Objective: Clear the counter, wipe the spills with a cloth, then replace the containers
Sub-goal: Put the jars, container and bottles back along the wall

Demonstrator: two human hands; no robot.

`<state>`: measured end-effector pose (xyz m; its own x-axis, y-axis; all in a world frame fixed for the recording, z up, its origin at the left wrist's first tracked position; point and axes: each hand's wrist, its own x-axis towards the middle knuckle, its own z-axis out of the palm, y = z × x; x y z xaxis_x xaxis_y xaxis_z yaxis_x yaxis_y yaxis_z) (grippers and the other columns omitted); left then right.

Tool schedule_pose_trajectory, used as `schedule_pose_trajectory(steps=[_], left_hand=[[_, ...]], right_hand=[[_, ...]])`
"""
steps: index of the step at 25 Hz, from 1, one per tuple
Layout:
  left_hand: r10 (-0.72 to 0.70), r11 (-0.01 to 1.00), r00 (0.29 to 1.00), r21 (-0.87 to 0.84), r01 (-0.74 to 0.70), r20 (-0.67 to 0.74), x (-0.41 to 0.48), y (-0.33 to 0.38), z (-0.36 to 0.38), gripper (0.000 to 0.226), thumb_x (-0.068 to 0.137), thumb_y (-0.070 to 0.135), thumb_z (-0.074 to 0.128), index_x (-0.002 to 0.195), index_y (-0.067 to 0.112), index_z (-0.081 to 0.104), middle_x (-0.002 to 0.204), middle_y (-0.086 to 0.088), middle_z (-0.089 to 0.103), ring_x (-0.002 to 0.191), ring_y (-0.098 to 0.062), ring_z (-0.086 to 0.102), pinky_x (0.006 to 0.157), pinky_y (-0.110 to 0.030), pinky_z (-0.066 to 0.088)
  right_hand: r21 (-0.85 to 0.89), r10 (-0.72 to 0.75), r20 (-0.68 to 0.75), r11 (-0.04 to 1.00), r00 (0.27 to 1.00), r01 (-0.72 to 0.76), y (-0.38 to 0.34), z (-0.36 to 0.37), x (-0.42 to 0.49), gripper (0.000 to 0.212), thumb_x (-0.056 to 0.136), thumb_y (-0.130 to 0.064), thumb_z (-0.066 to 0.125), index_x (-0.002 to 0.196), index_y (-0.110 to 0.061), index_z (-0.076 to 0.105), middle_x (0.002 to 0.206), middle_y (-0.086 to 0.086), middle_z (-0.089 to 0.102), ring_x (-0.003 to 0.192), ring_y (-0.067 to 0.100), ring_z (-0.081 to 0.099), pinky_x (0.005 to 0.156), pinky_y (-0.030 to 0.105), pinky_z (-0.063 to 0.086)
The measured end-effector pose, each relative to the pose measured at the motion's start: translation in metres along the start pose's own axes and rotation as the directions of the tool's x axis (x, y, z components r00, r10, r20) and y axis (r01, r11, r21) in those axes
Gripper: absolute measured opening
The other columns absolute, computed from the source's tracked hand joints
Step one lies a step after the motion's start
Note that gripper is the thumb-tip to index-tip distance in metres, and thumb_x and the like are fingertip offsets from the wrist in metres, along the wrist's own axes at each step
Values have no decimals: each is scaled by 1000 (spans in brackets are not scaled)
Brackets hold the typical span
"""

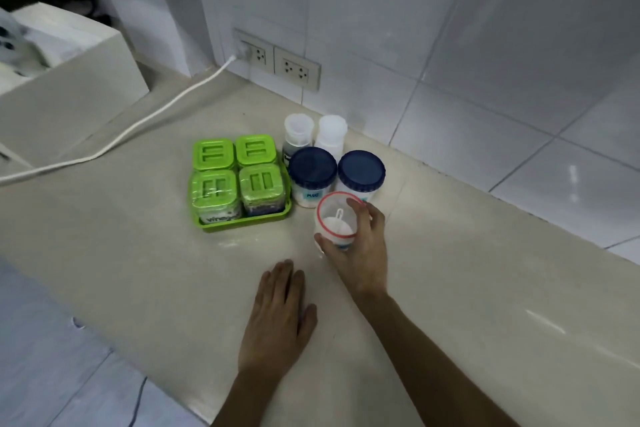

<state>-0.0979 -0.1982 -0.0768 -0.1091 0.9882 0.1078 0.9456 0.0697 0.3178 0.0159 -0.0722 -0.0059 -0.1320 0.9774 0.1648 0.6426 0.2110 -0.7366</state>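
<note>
Right hand (360,253) grips open jar (335,218); left hand (277,315) lies flat, released, on counter (467,270).
Fingers hide the jar's base; its contents blur near the counter's front edge.

Right hand (360,246) wraps the red-rimmed jar (336,218), blue-lidded jars (313,165) just beyond its fingers; left hand (277,315) flat on counter (485,288) beside.

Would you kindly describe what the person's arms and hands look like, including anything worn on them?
Both forearms are bare as far as the frame shows: no sleeves, gloves or watch in view. The left hand and right hand show no rings or bracelets that I can make out, though the picture is slightly blurred. Fingernails look short and unpainted.
</note>
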Motion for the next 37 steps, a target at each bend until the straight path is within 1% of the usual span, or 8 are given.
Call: schedule_pose_trajectory(steps=[5, 7, 10, 14, 21, 28, 34, 37], left_hand=[[40, 999, 997, -6, -40, -61, 0, 11, -1, 49, 90, 34, 42, 125, 4, 57, 137, -19, 51, 133, -31, 38, 119, -38, 12], [102, 993, 988, -46, -108, -118, 5, 33, -2, 44, 89, 28, 46, 122, 3, 59, 133, -19, 54, 129, -34, 44, 116, -44, 23], [302, 942, 943, -110, -318, -143, 27, 116, 23, 40, 88, 28, 51, 119, 4, 62, 127, -15, 60, 122, -32, 54, 108, -43, 34], [517, 840, 848, -119, -529, -117, 61, 251, 80, 36, 84, 27, 51, 112, 9, 66, 121, -12, 65, 117, -28, 57, 106, -38, 34], [567, 815, 814, -56, -576, -129, 67, 329, 134, 39, 84, 32, 51, 112, 9, 65, 123, -14, 63, 120, -28, 50, 108, -42, 30], [555, 830, 824, 9, -558, -118, 67, 328, 126, 40, 79, 33, 52, 107, 7, 65, 118, -13, 63, 117, -25, 48, 116, -40, 20], [565, 824, 816, 29, -566, -122, 66, 324, 128, 41, 80, 35, 53, 108, 7, 64, 120, -12, 62, 118, -25, 49, 113, -43, 24], [549, 835, 828, 41, -548, -117, 64, 320, 120, 36, 80, 33, 55, 105, 9, 64, 117, -11, 63, 115, -26, 52, 112, -44, 26]], right_hand=[[-13, 51, -74, 999, 996, -52, 43, -72, -21, 79, 60, -40, 84, 128, -25, 47, 132, -1, 43, 111, 17, 56, 87, 32, 53], [-29, 98, -143, 994, 985, -103, 74, -117, -44, 79, 60, -40, 86, 127, -28, 47, 130, -5, 42, 109, 15, 57, 88, 33, 53], [-42, 227, -284, 968, 931, -249, 134, -199, -67, 78, 60, -32, 88, 127, -27, 48, 127, -2, 43, 106, 14, 55, 90, 39, 52], [-59, 336, -420, 917, 843, -395, 212, -305, -68, 76, 65, -32, 85, 130, -27, 45, 132, 3, 40, 109, 20, 54, 92, 38, 48], [-17, 415, -527, 867, 741, -498, 324, -430, -19, 78, 69, -43, 80, 132, -22, 40, 136, 10, 37, 115, 32, 53, 96, 42, 44], [-15, 426, -486, 869, 763, -494, 372, -439, 1, 80, 66, -42, 82, 130, -22, 39, 137, 11, 37, 115, 33, 53, 95, 43, 46], [-78, 427, -455, 855, 782, -513, 374, -429, 0, 81, 70, -40, 80, 136, -19, 38, 143, 14, 34, 121, 37, 50, 98, 43, 43], [-297, 296, -527, 814, 797, -499, 355, -415, -11, 83, 73, -42, 77, 140, -15, 36, 152, 22, 23, 135, 41, 31, 111, 52, 29]])
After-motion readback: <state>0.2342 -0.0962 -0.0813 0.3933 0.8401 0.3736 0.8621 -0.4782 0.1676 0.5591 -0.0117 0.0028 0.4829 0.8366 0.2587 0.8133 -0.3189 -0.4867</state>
